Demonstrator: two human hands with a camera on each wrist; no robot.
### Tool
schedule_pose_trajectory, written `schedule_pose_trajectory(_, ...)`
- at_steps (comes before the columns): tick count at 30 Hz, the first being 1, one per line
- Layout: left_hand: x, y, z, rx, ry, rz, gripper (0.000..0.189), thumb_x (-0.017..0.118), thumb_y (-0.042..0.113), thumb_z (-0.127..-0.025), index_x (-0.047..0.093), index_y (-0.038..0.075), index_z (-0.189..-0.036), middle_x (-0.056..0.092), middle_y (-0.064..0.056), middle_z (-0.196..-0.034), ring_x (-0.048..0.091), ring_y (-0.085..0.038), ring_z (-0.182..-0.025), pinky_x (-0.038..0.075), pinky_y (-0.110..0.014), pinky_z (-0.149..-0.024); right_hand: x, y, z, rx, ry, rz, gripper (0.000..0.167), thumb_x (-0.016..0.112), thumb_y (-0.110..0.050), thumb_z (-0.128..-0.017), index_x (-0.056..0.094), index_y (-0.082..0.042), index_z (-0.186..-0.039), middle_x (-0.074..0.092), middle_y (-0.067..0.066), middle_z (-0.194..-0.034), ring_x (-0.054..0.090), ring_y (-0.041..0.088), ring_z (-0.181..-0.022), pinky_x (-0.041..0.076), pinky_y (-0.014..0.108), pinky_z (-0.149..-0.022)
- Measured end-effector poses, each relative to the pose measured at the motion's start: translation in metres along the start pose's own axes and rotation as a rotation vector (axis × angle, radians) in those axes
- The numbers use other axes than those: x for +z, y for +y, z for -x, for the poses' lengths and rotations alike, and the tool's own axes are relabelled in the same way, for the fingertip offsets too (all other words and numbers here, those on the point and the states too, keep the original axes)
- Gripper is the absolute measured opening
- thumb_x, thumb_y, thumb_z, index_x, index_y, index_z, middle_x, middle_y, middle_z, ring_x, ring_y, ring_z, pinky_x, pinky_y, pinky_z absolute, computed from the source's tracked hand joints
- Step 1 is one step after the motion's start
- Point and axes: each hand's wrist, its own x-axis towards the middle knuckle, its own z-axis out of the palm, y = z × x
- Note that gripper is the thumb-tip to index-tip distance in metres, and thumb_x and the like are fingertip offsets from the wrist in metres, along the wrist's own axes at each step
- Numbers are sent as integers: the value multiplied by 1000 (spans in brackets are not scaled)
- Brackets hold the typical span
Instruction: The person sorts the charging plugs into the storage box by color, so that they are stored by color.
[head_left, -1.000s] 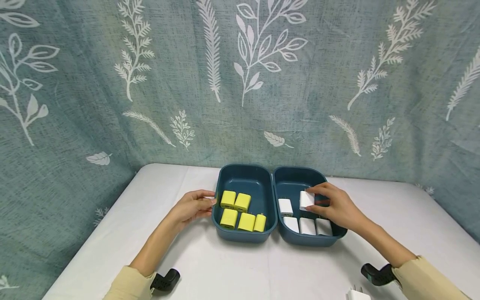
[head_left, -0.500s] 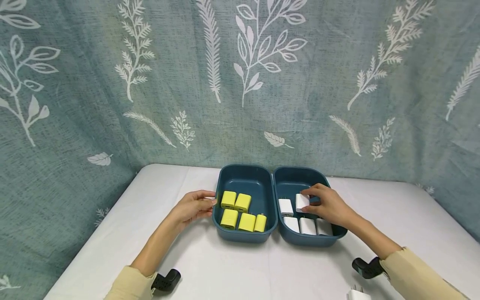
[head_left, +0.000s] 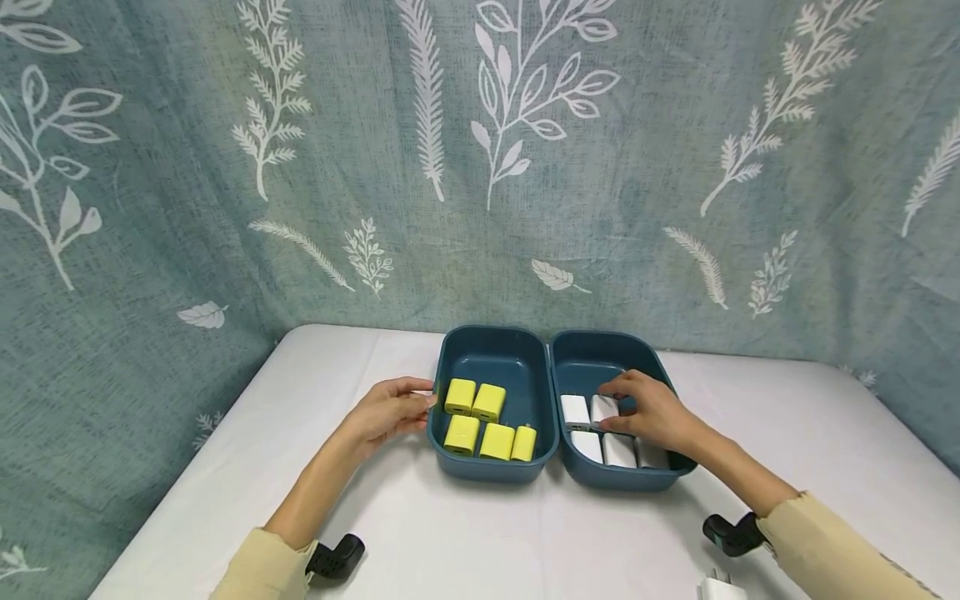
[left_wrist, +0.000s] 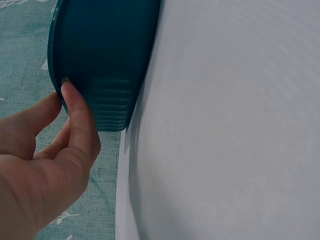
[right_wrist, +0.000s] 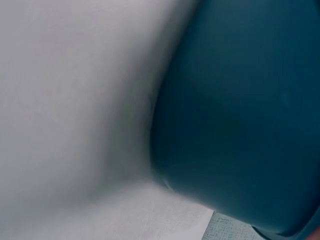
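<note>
My left hand pinches the left rim of a dark blue box; the left wrist view shows thumb and fingers on either side of that rim. Several yellow charger plugs lie inside the box. Over the right-hand blue box, my right hand reaches in from the right. Its thumb and fingertips hold a white charger plug, low down beside another white charger plug. More white plugs lie in a row at the box's front, partly hidden by the hand. The right wrist view shows mostly the box's outer wall.
The two boxes stand side by side on a white-covered table. A lone white charger plug lies near the front edge at right, prongs up. A patterned green curtain hangs behind the table.
My right hand has moved slightly left and down, lowering the white charger plug into the right box next to the other one. The left hand stays on the rim.
</note>
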Motion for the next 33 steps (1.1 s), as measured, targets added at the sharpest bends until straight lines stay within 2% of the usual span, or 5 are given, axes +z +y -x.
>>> schedule_pose_trajectory(6, 0, 0, 0, 0, 3, 3, 41, 60, 3, -97, 49, -11, -134, 63, -13, -98, 63, -12, -74, 56, -22, -70, -3, -3, 6, 19, 9, -62, 45, 80, -22, -85, 66, 1, -121, 59, 17, -114, 60, 36, -103, 55, 46, -79)
schedule_pose_trajectory(10, 1, 0, 1, 1, -3, 3, 41, 60, 3, -97, 48, -12, -134, 63, -13, -98, 63, -12, -74, 56, -23, -70, -3, -6, 14, 39, 24, -94, 41, 78, -19, -87, 66, -1, -122, 58, 16, -117, 60, 37, -105, 57, 41, -80)
schedule_pose_trajectory(19, 1, 2, 2, -1, -7, -7, 42, 60, 4, -97, 47, -12, -135, 63, -14, -99, 63, -12, -74, 56, -23, -71, -10, -16, 31, -29, 105, -101, 37, 78, -12, -87, 67, -2, -120, 61, 11, -113, 62, 35, -101, 58, 30, -75)
schedule_pose_trajectory(28, 1, 1, 1, 2, -9, -15, 43, 60, 4, -98, 47, -12, -135, 63, -13, -98, 63, -12, -75, 56, -23, -70, -17, -20, 51, -66, 190, -85, 34, 79, -11, -86, 69, -14, -118, 63, -6, -112, 61, 9, -93, 58, 29, -72)
schedule_pose_trajectory(33, -1, 1, 1, 5, -7, -13, 44, 60, 4, -98, 47, -12, -136, 63, -13, -98, 63, -12, -74, 56, -23, -70, -22, -23, 61, -86, 230, -76, 38, 79, -7, -84, 69, -17, -119, 64, -9, -111, 64, 6, -91, 57, 24, -71)
